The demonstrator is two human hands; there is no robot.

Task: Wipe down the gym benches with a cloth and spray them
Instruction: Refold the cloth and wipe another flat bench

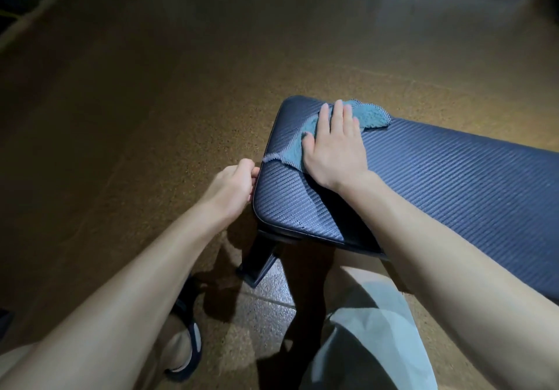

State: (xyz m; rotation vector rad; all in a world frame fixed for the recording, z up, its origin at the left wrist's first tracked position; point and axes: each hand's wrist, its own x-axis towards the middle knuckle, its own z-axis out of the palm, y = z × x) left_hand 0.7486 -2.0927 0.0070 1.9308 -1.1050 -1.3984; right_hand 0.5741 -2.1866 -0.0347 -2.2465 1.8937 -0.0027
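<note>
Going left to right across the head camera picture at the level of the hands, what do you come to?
Bare floor → left hand gripping the bench's end edge → teal cloth → right hand pressed flat on the cloth → the long run of bench pad.

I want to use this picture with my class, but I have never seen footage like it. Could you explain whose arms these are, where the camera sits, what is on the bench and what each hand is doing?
There is one picture, from a camera worn on a person's head, looking down at their own bare arms. No machine is involved. The right hand lies flat, fingers straight, pressing a crumpled teal cloth onto the dark blue ribbed padded gym bench. The left hand curls its fingers at the end edge of the bench. Underneath is speckled brown floor. No spray bottle shows.
</note>
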